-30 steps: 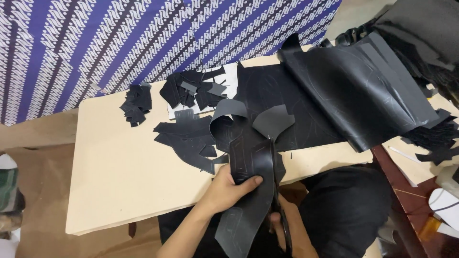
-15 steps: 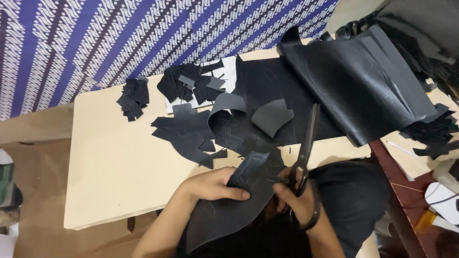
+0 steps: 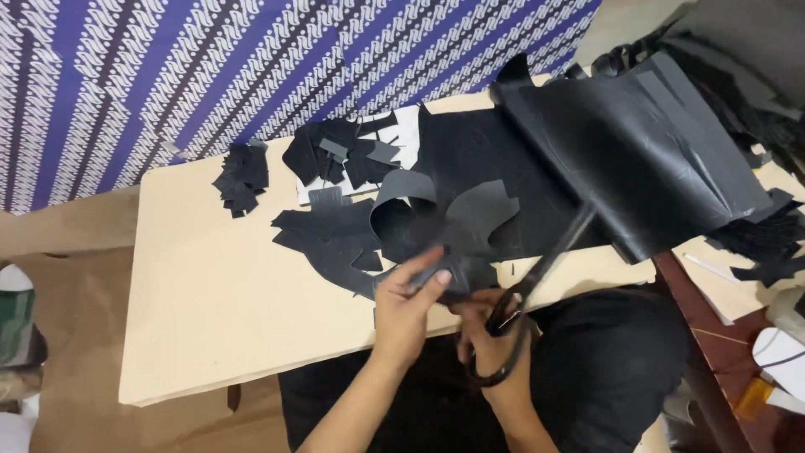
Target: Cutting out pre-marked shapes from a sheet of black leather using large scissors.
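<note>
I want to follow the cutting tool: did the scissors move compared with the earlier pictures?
Yes. The scissors rose from below the table edge; now their blades lie over it, pointing away from the person.

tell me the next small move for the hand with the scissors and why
Probably swing the scissors down toward the black piece pinched in the left hand. The right hand grips the handles, but the blades point up and away over the black sheet, off the piece, so no cut can start.
</note>
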